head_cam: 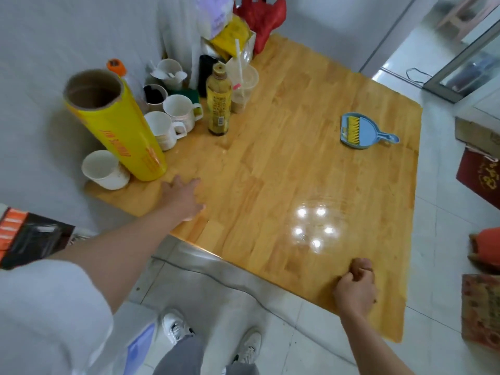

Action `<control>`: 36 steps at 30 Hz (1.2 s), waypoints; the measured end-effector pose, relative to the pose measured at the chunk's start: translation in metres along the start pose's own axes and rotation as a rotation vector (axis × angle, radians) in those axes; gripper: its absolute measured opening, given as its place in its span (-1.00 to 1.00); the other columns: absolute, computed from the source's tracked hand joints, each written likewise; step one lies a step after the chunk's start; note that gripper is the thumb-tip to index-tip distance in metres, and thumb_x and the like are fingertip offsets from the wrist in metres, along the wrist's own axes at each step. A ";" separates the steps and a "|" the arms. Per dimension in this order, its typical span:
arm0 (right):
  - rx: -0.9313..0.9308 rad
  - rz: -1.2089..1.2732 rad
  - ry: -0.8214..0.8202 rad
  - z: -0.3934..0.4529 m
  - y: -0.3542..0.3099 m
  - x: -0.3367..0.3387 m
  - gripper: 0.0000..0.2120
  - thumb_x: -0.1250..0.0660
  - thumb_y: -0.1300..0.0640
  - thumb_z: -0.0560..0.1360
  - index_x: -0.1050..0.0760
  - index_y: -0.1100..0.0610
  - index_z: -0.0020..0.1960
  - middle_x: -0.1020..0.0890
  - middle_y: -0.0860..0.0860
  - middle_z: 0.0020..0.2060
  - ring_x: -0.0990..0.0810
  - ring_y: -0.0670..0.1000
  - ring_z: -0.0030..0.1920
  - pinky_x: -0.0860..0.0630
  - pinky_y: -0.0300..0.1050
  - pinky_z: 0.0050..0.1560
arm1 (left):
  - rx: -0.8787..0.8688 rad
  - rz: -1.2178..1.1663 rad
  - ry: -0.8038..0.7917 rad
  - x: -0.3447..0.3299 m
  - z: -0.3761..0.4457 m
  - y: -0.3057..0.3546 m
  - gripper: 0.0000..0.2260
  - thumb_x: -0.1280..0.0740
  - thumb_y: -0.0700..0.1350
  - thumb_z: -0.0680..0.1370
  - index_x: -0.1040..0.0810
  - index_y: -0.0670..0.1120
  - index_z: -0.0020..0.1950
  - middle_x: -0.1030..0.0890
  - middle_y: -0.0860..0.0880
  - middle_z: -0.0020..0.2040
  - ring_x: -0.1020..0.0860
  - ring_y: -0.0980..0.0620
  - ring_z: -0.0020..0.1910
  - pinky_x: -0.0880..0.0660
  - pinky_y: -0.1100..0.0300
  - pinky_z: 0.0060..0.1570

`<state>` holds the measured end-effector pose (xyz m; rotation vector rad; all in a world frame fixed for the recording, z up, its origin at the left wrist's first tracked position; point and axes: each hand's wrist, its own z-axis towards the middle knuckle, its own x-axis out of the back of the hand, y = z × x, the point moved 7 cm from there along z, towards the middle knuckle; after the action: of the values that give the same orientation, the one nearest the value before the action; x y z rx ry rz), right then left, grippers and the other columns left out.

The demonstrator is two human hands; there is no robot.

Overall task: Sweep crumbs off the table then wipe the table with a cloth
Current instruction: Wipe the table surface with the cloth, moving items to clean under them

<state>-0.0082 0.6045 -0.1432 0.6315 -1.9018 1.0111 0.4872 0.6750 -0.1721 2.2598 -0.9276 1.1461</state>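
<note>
A wooden table point(297, 163) fills the middle of the head view. On its far right part lies a small blue dustpan point(365, 131) with a yellow-bristled brush resting inside it. My left hand point(181, 198) lies flat on the table near the left edge, fingers apart, holding nothing. My right hand point(357, 288) rests at the near edge of the table with its fingers curled closed; whether it holds anything I cannot make out. No cloth is in view. Crumbs are too small to see.
Along the table's left and back stand a tall yellow wrap roll point(116, 125), several white mugs point(167, 125), a yellow bottle point(219, 101), a plastic cup with a straw point(243, 85) and bags point(259, 20). Boxes point(479, 169) sit on the tiled floor at right.
</note>
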 end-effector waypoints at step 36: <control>0.845 -0.018 -0.672 -0.092 -0.356 -0.221 -0.68 -0.26 0.22 0.60 -0.50 0.04 0.33 -0.65 0.17 -0.03 -0.65 0.10 -0.31 -0.65 0.11 -0.33 | 0.026 -1.099 0.885 0.172 -0.092 -0.120 0.14 -0.65 0.16 0.22 -0.02 0.01 0.60 -0.25 0.01 0.52 -0.29 0.13 0.48 -0.35 0.08 0.44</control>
<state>0.4066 0.4969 -0.1652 1.6299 -1.9379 1.7597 0.6001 0.7518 0.0115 1.5099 0.6077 1.3055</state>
